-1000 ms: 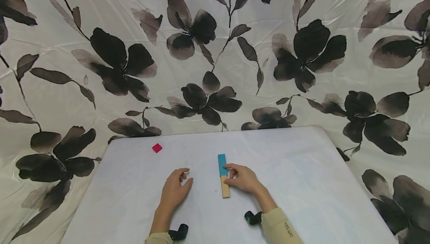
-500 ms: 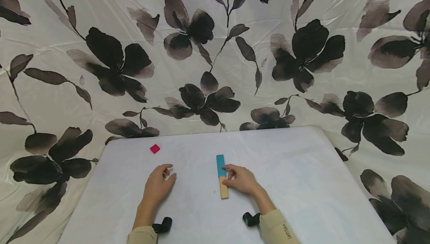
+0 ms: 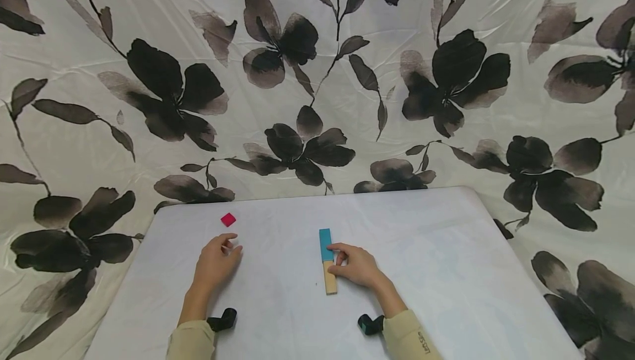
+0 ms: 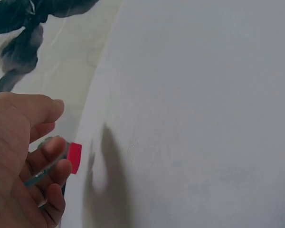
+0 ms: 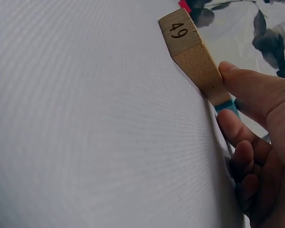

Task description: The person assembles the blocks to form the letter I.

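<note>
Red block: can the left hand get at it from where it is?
Probably yes. In the head view the left hand is empty, just short of the red block, and nothing visible stands between them. The right hand is over at the blue block, out of the way.

Your head view is bright and evenly lit, with faint sheen in the floral cloth (image 3: 307, 81) well beyond your fingers (image 3: 227, 236); both wrist views are dimmer and greyer. Beside the fingers of your left hand (image 4: 14, 147), a soft-edged shadow (image 4: 113, 185) streaks the white table (image 4: 194, 118). Past the fingers of your right hand (image 5: 268, 147), digits (image 5: 178, 31) on the wooden block (image 5: 197, 61) read crisply.
</note>
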`<state>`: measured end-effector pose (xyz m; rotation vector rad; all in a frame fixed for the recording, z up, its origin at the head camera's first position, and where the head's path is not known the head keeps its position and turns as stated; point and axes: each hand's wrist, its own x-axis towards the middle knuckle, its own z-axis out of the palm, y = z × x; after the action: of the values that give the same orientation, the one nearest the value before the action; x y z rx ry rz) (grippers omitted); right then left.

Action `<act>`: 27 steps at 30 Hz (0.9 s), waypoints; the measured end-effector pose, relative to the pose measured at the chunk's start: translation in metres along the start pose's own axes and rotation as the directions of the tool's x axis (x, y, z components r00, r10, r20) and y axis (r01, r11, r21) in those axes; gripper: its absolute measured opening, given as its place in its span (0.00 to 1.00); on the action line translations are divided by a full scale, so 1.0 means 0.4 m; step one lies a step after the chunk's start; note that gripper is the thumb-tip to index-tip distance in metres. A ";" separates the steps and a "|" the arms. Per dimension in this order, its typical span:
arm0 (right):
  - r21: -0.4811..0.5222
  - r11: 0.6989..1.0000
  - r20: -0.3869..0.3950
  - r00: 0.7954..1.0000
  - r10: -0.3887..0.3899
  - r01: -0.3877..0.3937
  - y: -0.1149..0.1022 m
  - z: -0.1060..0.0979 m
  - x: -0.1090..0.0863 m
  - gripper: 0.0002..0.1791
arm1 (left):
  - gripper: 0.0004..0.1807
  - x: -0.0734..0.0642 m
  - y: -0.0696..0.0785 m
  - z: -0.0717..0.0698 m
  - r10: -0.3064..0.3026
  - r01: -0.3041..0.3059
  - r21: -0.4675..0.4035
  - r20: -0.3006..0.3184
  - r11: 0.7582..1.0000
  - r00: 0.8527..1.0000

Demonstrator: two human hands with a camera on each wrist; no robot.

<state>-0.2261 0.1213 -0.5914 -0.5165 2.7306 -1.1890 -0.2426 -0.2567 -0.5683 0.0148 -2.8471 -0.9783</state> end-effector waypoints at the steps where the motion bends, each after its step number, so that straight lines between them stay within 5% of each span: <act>1: 0.002 1.000 -0.001 1.000 -0.001 0.001 0.000 0.000 0.000 0.27 | 0.21 0.004 -0.003 -0.003 -0.003 0.003 0.002 0.000 1.000 1.000; 27: -0.001 1.000 0.001 1.000 0.015 -0.015 -0.012 -0.003 -0.003 0.27 | 0.22 0.113 -0.056 -0.067 -0.105 0.105 -0.006 -0.006 0.994 0.994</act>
<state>-0.2241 0.1195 -0.5873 -0.4950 2.7295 -1.1845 -0.2848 -0.2930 -0.5557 0.1681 -2.8628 -1.0042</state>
